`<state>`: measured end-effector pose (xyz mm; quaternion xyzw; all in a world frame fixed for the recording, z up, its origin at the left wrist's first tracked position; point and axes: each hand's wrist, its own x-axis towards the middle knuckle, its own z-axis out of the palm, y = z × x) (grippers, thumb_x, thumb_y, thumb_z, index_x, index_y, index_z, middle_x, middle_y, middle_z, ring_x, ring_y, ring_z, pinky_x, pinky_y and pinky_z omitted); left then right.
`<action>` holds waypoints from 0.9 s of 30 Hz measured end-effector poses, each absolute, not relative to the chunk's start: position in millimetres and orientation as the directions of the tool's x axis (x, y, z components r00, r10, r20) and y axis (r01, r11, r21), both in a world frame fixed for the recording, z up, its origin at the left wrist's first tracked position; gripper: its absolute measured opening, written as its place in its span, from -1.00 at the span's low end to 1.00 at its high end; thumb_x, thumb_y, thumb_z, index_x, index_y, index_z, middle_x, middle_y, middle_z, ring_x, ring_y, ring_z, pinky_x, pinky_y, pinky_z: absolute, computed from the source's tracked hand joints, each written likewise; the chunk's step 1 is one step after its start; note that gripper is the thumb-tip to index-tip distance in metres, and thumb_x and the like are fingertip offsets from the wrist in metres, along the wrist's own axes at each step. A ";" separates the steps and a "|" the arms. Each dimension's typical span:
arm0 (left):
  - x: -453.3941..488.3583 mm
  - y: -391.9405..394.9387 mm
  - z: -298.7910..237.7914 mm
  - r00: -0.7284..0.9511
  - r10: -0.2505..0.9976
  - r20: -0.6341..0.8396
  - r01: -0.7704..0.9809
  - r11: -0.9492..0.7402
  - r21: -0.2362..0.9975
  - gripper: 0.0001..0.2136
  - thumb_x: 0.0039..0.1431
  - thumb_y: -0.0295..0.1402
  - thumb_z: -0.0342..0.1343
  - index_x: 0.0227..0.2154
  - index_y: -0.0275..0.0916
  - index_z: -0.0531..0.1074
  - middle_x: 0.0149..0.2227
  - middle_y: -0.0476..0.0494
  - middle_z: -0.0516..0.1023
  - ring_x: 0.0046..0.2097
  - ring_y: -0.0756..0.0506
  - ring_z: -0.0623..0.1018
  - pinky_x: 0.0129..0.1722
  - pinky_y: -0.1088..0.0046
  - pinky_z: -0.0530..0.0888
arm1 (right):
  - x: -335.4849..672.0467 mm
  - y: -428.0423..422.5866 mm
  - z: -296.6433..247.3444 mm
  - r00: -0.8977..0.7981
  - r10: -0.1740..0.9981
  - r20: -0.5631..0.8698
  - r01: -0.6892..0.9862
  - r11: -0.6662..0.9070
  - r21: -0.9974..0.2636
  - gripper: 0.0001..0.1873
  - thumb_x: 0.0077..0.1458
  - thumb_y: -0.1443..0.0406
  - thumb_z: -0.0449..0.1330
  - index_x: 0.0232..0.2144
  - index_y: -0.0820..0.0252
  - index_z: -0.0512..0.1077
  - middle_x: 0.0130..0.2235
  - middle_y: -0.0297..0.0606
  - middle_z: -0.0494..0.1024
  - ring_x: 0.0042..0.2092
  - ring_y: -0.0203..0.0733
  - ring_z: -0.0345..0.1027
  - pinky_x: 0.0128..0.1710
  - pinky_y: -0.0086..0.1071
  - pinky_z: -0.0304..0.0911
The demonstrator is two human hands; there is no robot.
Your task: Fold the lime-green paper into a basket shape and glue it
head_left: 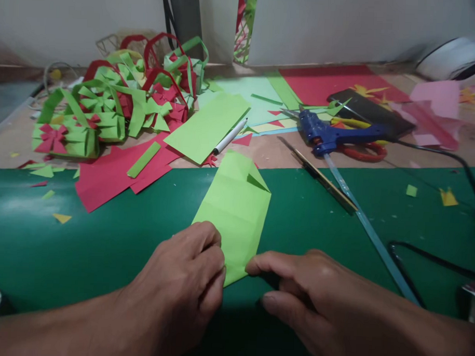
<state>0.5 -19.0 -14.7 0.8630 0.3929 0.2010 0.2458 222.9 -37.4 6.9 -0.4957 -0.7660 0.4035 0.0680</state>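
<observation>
A light green sheet of paper [239,219] with crease lines lies on the green mat in front of me, its far right corner folded into a small raised flap. My left hand [189,267] is closed at the paper's near left edge, thumb and curled fingers gripping it. My right hand [307,289] touches the near right corner with the tip of its index finger. The right thumb is held apart from that finger, lower down over the mat, and the other right fingers are partly hidden beneath the hand.
Small green and red paper baskets [107,101] crowd the back left. Red paper [109,173], a flat green sheet [208,125] and a marker [231,136] lie ahead. At right are a blue glue gun [340,132] with glue stick, red-handled scissors [365,152] and a cable [452,154].
</observation>
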 end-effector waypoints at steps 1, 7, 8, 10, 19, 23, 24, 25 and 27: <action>0.7 -18.6 -15.0 0.609 0.778 0.153 0.582 -0.569 0.580 -0.75 0.25 -0.48 -0.12 -0.57 -0.26 0.22 -0.43 -0.04 0.24 -0.41 -0.01 0.26 -0.47 0.44 0.20 | 223.8 -37.4 6.4 -0.508 0.812 -0.288 0.713 0.208 -0.670 -0.67 0.14 0.23 0.10 -0.02 0.00 0.39 -0.36 -0.30 0.53 -0.38 -0.23 0.39 -0.41 -0.43 0.24; 1.6 -17.1 -15.1 0.609 0.779 0.149 0.590 -0.571 0.571 -0.75 0.24 -0.49 -0.12 -0.57 -0.25 0.20 -0.44 -0.05 0.25 -0.41 -0.02 0.26 -0.47 0.44 0.21 | 223.5 -43.2 3.3 -0.520 0.829 -0.205 0.779 0.362 -0.512 -0.69 0.18 0.26 0.05 -0.02 -0.04 0.38 -0.42 -0.31 0.54 -0.47 -0.20 0.37 -0.51 -0.40 0.18; 1.7 -16.9 -15.0 0.610 0.778 0.150 0.592 -0.573 0.566 -0.75 0.24 -0.49 -0.12 -0.57 -0.25 0.20 -0.44 -0.05 0.25 -0.41 -0.02 0.26 -0.47 0.44 0.21 | 222.8 -44.9 2.3 -0.545 0.816 -0.193 0.778 0.405 -0.481 -0.71 0.19 0.28 0.04 -0.04 -0.03 0.38 -0.47 -0.34 0.52 -0.53 -0.24 0.34 -0.55 -0.42 0.13; 1.9 -16.5 -15.1 0.613 0.775 0.155 0.592 -0.580 0.559 -0.76 0.23 -0.49 -0.12 -0.57 -0.25 0.20 -0.44 -0.05 0.26 -0.41 -0.02 0.26 -0.47 0.44 0.21 | 220.9 -48.6 -0.5 -0.614 0.777 -0.140 0.750 0.518 -0.411 -0.73 0.20 0.33 0.01 -0.08 0.02 0.39 -0.56 -0.40 0.48 -0.63 -0.30 0.26 -0.62 -0.42 0.01; 2.3 -15.7 -16.1 0.614 0.768 0.182 0.561 -0.587 0.584 -0.75 0.23 -0.48 -0.13 -0.58 -0.25 0.20 -0.45 -0.05 0.24 -0.42 -0.02 0.24 -0.48 0.44 0.20 | 212.9 -60.3 -5.8 -0.685 0.705 0.181 0.712 0.702 -0.039 -0.63 0.27 0.39 -0.22 -0.02 0.18 0.30 -0.64 -0.43 0.40 -0.67 -0.30 0.20 -0.65 -0.30 -0.16; 2.8 -15.8 -16.1 0.615 0.767 0.182 0.553 -0.584 0.593 -0.75 0.24 -0.47 -0.13 -0.57 -0.25 0.21 -0.44 -0.06 0.25 -0.42 -0.02 0.25 -0.47 0.44 0.21 | 214.0 -59.8 -6.3 -0.688 0.702 0.184 0.711 0.703 -0.026 -0.60 0.29 0.38 -0.27 -0.04 0.16 0.30 -0.63 -0.43 0.39 -0.67 -0.29 0.19 -0.64 -0.30 -0.15; 2.8 -15.8 -15.9 0.615 0.768 0.178 0.554 -0.582 0.595 -0.75 0.24 -0.47 -0.13 -0.57 -0.25 0.20 -0.44 -0.06 0.25 -0.42 -0.02 0.25 -0.48 0.44 0.21 | 214.2 -60.0 -6.7 -0.685 0.704 0.184 0.713 0.700 -0.023 -0.60 0.29 0.38 -0.28 -0.04 0.16 0.30 -0.63 -0.43 0.39 -0.67 -0.29 0.20 -0.64 -0.30 -0.15; 2.9 -15.7 -15.7 0.615 0.769 0.175 0.555 -0.580 0.596 -0.75 0.24 -0.47 -0.13 -0.57 -0.25 0.20 -0.44 -0.05 0.25 -0.42 -0.02 0.25 -0.48 0.44 0.21 | 214.4 -60.3 -7.0 -0.683 0.705 0.189 0.715 0.698 -0.021 -0.60 0.28 0.38 -0.27 -0.04 0.16 0.30 -0.63 -0.42 0.40 -0.66 -0.29 0.20 -0.64 -0.30 -0.14; 2.9 -15.4 -15.2 0.616 0.769 0.173 0.555 -0.579 0.597 -0.75 0.23 -0.48 -0.13 -0.58 -0.24 0.19 -0.44 -0.05 0.25 -0.42 -0.01 0.25 -0.48 0.45 0.20 | 214.2 -61.3 -7.0 -0.683 0.706 0.187 0.716 0.698 -0.021 -0.63 0.26 0.39 -0.22 -0.05 0.18 0.31 -0.62 -0.42 0.41 -0.66 -0.30 0.19 -0.63 -0.31 -0.12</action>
